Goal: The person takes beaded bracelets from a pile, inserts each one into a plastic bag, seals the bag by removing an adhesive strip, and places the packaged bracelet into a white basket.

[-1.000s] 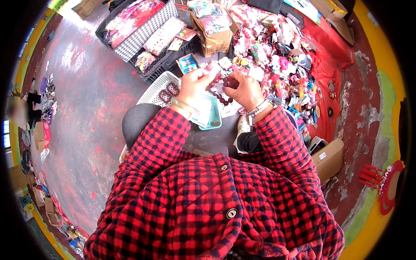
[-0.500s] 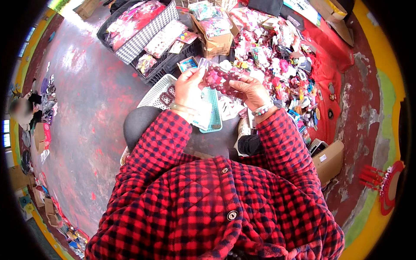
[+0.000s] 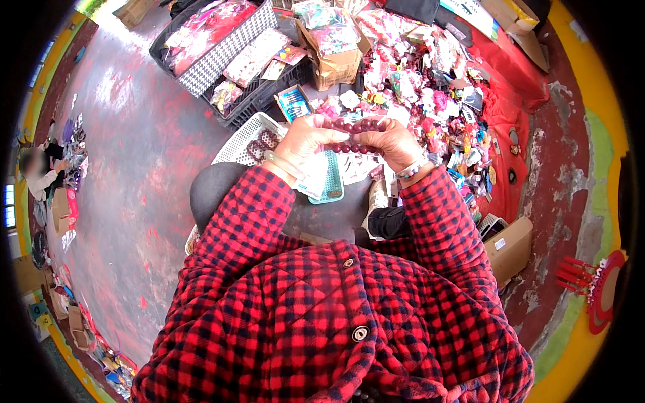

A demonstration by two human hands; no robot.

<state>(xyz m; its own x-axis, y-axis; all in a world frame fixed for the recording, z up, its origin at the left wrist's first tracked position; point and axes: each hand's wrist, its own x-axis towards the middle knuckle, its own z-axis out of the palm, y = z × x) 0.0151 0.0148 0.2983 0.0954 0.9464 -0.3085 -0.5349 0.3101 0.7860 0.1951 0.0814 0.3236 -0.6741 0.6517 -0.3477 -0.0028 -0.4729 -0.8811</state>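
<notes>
A dark red beaded bracelet (image 3: 367, 125) is stretched between my two hands in front of me. My left hand (image 3: 304, 140) pinches one end between thumb and fingers. The other end is gripped by my right hand (image 3: 396, 144), its thumb pressing on the beads. Part of the loop hides behind my fingers. Below and to the left, a white plastic basket (image 3: 236, 144) holds more dark beaded bracelets (image 3: 263, 144), partly covered by my left wrist. A teal plastic basket (image 3: 333, 183) lies beneath my hands, with white sheets or packaging around it.
A small box of blue items (image 3: 293, 103) stands beyond my left hand. Behind it are black crates (image 3: 254, 102) of packaged goods and a cardboard box (image 3: 336, 67). A heap of colourful hair accessories (image 3: 430, 101) spreads over red cloth (image 3: 510, 148). Another person (image 3: 39, 171) sits far left.
My hands have come closer together and lower, and the bracelet now forms a loop between them. A clear piece by my left fingers is no longer visible.
</notes>
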